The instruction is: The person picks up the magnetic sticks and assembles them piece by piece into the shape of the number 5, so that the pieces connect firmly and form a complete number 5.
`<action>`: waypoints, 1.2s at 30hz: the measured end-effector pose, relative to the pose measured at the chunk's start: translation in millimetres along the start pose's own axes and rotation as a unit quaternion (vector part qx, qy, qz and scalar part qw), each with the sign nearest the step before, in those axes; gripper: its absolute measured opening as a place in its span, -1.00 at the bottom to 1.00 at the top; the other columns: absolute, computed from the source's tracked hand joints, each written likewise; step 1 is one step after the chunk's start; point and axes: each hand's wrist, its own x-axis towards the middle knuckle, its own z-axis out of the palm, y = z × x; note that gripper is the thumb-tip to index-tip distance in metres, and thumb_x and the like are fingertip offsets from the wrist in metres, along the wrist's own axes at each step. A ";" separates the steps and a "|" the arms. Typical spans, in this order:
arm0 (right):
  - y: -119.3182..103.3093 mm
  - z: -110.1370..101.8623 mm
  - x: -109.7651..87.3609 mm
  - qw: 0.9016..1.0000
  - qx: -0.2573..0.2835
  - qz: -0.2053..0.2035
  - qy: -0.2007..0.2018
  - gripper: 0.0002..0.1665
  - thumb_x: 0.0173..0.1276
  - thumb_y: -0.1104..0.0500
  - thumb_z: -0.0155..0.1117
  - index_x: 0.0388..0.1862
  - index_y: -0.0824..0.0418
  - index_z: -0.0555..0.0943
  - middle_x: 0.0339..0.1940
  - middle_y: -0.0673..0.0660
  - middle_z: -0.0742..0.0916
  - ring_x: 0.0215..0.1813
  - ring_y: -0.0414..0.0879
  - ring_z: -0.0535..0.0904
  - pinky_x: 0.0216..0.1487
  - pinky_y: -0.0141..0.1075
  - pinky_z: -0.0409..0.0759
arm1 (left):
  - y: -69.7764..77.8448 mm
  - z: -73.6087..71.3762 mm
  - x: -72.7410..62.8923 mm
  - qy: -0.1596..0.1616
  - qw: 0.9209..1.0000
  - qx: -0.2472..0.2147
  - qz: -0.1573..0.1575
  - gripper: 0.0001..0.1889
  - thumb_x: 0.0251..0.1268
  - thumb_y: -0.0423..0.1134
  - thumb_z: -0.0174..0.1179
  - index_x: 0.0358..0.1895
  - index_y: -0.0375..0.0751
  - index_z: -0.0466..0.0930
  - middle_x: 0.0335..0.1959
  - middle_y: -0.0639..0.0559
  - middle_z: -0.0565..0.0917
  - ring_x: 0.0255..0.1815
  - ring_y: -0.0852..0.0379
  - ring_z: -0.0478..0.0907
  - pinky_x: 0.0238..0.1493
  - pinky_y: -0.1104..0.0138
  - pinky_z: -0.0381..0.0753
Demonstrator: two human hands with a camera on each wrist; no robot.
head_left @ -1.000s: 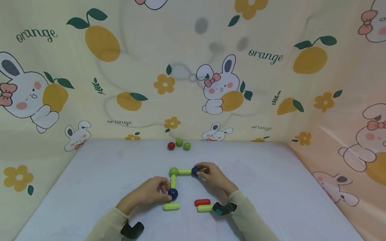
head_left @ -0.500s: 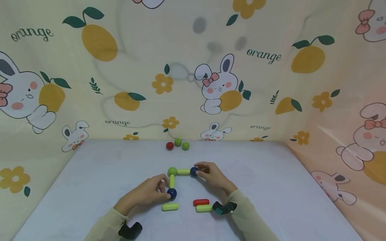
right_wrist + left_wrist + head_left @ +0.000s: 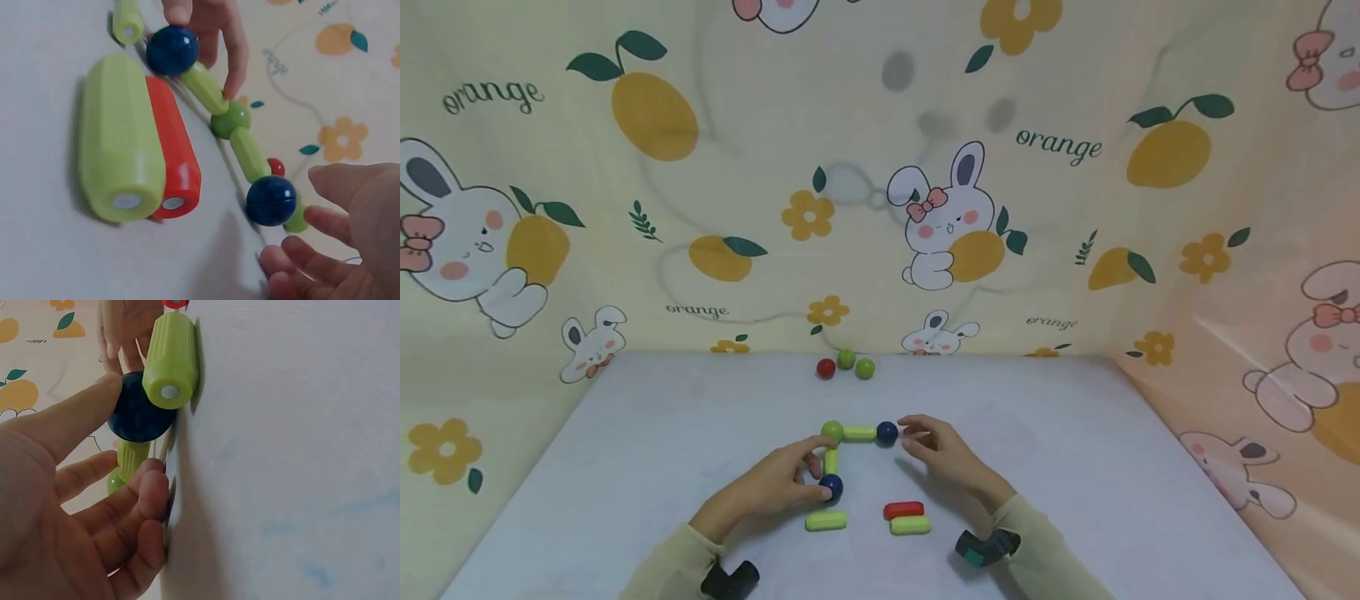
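Note:
An L-shaped chain lies on the table: a green ball (image 3: 832, 431) at its corner, two yellow-green rods, and a dark blue ball at each end. My left hand (image 3: 771, 482) has its thumb on the near blue ball (image 3: 831, 487), while its index fingertip reaches the green corner ball beside the near rod (image 3: 831, 462). My right hand (image 3: 951, 454) is just right of the far blue ball (image 3: 887, 433), which ends the other rod (image 3: 859, 433). A small gap separates its loosely bent fingers from that ball in the right wrist view, and they hold nothing.
One loose yellow-green rod (image 3: 826, 521) lies in front of the near blue ball. A red rod (image 3: 903, 510) and another yellow-green rod (image 3: 910, 525) lie side by side to its right. Far back sit a red ball (image 3: 826, 367) and two green balls (image 3: 865, 367), near the patterned backdrop.
My right hand has let go of the far blue ball and drawn back to the right. My left index finger has stretched forward to the green corner ball. The chain stays in place.

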 end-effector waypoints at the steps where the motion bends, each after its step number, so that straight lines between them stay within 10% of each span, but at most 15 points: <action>1: -0.4 -1.0 -3.8 1.000 -0.001 0.003 -0.003 -0.54 0.53 0.08 0.19 0.33 0.19 0.51 0.19 0.22 0.65 0.16 0.07 0.62 0.19 -0.02 0.62 | -0.3 0.7 -0.1 -0.001 1.000 -0.001 0.002 -0.29 0.22 -0.12 0.44 0.43 -0.05 0.38 -0.15 0.02 0.62 -0.33 0.13 0.48 -0.34 0.37 0.45; 18: -11.1 -12.0 -22.9 0.976 -0.048 -0.029 -0.209 -0.80 0.38 0.19 0.36 -0.03 0.10 0.74 -0.33 -0.05 0.60 -0.33 -0.25 0.40 -0.30 -0.47 0.34 | -1.6 -0.7 5.8 -0.018 0.999 -0.040 -0.013 -0.30 0.24 -0.20 0.41 0.45 -0.06 0.36 -0.14 0.03 0.64 -0.35 0.14 0.47 -0.34 0.37 0.45; 36: -26.7 -11.1 -30.4 0.977 -0.102 -0.013 -0.184 -0.84 0.33 0.21 0.41 -0.14 0.03 0.79 -0.28 -0.07 0.71 -0.22 -0.17 0.50 -0.20 -0.39 0.46 | -0.9 4.4 5.6 -0.002 0.999 -0.037 -0.020 -0.30 0.21 -0.16 0.44 0.42 -0.05 0.37 -0.22 0.05 0.63 -0.36 0.12 0.44 -0.36 0.36 0.39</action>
